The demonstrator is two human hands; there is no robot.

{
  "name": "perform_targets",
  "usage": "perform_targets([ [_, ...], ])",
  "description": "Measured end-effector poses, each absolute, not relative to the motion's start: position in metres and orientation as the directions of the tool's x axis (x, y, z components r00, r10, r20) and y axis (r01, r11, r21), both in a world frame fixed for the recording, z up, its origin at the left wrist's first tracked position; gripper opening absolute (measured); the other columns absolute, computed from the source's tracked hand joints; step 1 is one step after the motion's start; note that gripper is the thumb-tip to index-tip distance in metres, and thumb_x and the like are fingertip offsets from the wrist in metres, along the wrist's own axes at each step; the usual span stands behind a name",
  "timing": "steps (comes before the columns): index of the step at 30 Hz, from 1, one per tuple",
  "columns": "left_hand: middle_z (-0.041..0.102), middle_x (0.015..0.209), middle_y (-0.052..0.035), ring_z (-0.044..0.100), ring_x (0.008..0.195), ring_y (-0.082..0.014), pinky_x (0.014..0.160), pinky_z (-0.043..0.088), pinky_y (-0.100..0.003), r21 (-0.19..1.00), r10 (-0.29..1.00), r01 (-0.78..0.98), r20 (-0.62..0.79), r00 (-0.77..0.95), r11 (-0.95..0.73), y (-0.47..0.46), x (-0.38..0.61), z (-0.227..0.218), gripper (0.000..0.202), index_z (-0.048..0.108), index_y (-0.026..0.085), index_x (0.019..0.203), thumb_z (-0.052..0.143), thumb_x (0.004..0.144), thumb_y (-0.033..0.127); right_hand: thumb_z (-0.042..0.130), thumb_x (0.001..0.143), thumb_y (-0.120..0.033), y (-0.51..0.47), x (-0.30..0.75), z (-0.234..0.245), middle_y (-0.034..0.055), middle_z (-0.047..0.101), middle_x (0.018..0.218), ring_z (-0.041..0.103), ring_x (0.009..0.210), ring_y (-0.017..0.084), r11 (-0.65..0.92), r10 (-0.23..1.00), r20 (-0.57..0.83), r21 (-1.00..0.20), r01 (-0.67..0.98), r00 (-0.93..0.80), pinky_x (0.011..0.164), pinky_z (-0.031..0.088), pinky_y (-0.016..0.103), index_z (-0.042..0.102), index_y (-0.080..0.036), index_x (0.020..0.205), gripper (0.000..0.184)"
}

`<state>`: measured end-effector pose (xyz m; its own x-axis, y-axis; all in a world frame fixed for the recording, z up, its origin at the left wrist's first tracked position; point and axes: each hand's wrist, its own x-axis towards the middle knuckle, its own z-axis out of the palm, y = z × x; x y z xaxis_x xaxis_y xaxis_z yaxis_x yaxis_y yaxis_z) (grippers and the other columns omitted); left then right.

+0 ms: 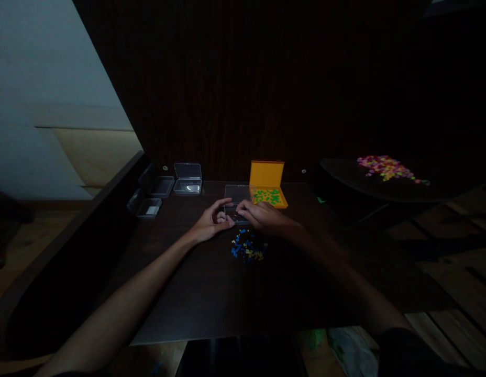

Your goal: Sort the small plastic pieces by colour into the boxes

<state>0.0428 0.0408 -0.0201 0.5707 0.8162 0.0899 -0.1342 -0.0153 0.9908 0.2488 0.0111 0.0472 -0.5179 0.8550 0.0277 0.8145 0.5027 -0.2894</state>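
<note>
Cupping the left end of a clear box (238, 193) with the left hand (212, 222), curving thumb and fingers part way round its side with a gap between them; not being able to tell whether gripping the wall or only resting against it. Bending the right hand (265, 216) over the right side of the same box, holding the fingertips close together at its base, but not being able to tell whether pinching anything. Working near the middle of the table (196, 285), with the lid standing up at the far side and a few pale specks showing inside. Having loose bits (249, 244), blue and yellow, lying scattered just in front of the box.

Perhaps risking a slid or tipped box by pressing unevenly on its walls. Perhaps also risking a wider scatter by brushing the heel of the right hand through the loose bits. Possibly risking a drop by fumbling such small pieces in dim light. Possibly knocking the orange box (267, 174), near the right hand's far side, by swinging the knuckles outward, and so spilling its green bits (273, 198). Hardly endangering the pink heap (385, 168), lying well off to the right.
</note>
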Motion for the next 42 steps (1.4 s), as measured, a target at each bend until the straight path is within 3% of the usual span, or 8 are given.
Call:
perform_targets([
  [3, 0.062, 0.089, -0.0011, 0.059, 0.075, -0.0097, 0.076, 0.050, -0.026, 0.990, 0.820, -0.140, 0.073, 0.568, 0.008, 0.040, 0.043, -0.020, 0.075, 0.042, 0.018, 0.136, 0.078, 0.070, 0.021, 0.035, 0.101, -0.032, 0.021, 0.240, 0.051, 0.0090, 0.067, 0.091, 0.060, 0.078, 0.019, 0.542, 0.833, 0.011, -0.214, 0.813, -0.553, 0.068, 0.036, 0.028, 0.056, -0.017, 0.115, 0.030],
  [10, 0.063, 0.093, -0.0024, 0.063, 0.084, -0.0131, 0.081, 0.050, -0.028, 0.986, 0.812, -0.160, 0.061, 0.581, 0.040, 0.042, 0.043, -0.024, 0.080, 0.040, 0.019, 0.138, 0.080, 0.069, 0.022, 0.038, 0.099, -0.029, 0.029, 0.232, 0.043, 0.0080, 0.068, 0.087, 0.057, 0.071, 0.017, 0.640, 0.764, -0.006, -0.124, 0.758, -0.645, 0.065, 0.033, 0.028, 0.062, -0.018, 0.108, 0.028],
  [16, 0.064, 0.108, -0.0071, 0.064, 0.091, -0.0148, 0.086, 0.051, -0.030, 0.987, 0.814, -0.155, 0.061, 0.578, 0.036, 0.041, 0.042, -0.023, 0.077, 0.042, 0.018, 0.136, 0.080, 0.069, 0.019, 0.041, 0.098, -0.028, 0.032, 0.230, 0.041, 0.0068, 0.069, 0.083, 0.056, 0.068, 0.016, 0.672, 0.733, -0.004, -0.145, 0.726, -0.680, 0.063, 0.030, 0.028, 0.066, -0.018, 0.103, 0.027],
  [24, 0.066, 0.097, -0.0054, 0.064, 0.087, -0.0151, 0.081, 0.050, -0.028, 0.988, 0.808, -0.149, 0.057, 0.587, 0.038, 0.041, 0.042, -0.022, 0.081, 0.039, 0.018, 0.139, 0.080, 0.070, 0.023, 0.045, 0.097, -0.028, 0.034, 0.230, 0.039, 0.0057, 0.071, 0.081, 0.058, 0.067, 0.015, 0.691, 0.720, 0.011, -0.101, 0.716, -0.694, 0.060, 0.030, 0.026, 0.071, -0.020, 0.101, 0.027],
  [27, 0.065, 0.097, -0.0045, 0.064, 0.085, -0.0137, 0.081, 0.050, -0.027, 0.987, 0.815, -0.158, 0.058, 0.576, 0.041, 0.040, 0.042, -0.022, 0.081, 0.040, 0.018, 0.138, 0.081, 0.068, 0.021, 0.047, 0.095, -0.025, 0.035, 0.234, 0.041, 0.0055, 0.072, 0.081, 0.059, 0.067, 0.015, 0.691, 0.719, 0.036, -0.135, 0.710, -0.694, 0.060, 0.032, 0.026, 0.072, -0.020, 0.101, 0.026],
  [35, 0.062, 0.080, 0.0006, 0.062, 0.078, -0.0130, 0.076, 0.049, -0.027, 0.992, 0.787, -0.125, 0.078, 0.612, -0.001, 0.039, 0.042, -0.019, 0.083, 0.036, 0.018, 0.141, 0.079, 0.070, 0.023, 0.053, 0.088, -0.016, 0.038, 0.242, 0.051, 0.0016, 0.075, 0.090, 0.063, 0.070, 0.013, 0.712, 0.651, 0.024, -0.365, 0.600, -0.758, 0.063, 0.038, 0.023, 0.073, -0.025, 0.107, 0.029],
  [42, 0.056, 0.078, 0.0025, 0.056, 0.075, -0.0110, 0.074, 0.047, -0.025, 0.992, 0.793, -0.110, 0.113, 0.599, -0.058, 0.038, 0.042, -0.016, 0.080, 0.041, 0.017, 0.138, 0.080, 0.068, 0.022, 0.054, 0.088, -0.016, 0.041, 0.242, 0.046, 0.0018, 0.076, 0.088, 0.062, 0.066, 0.012, 0.728, 0.604, -0.012, -0.399, 0.557, -0.797, 0.063, 0.039, 0.023, 0.075, -0.024, 0.104, 0.028],
])
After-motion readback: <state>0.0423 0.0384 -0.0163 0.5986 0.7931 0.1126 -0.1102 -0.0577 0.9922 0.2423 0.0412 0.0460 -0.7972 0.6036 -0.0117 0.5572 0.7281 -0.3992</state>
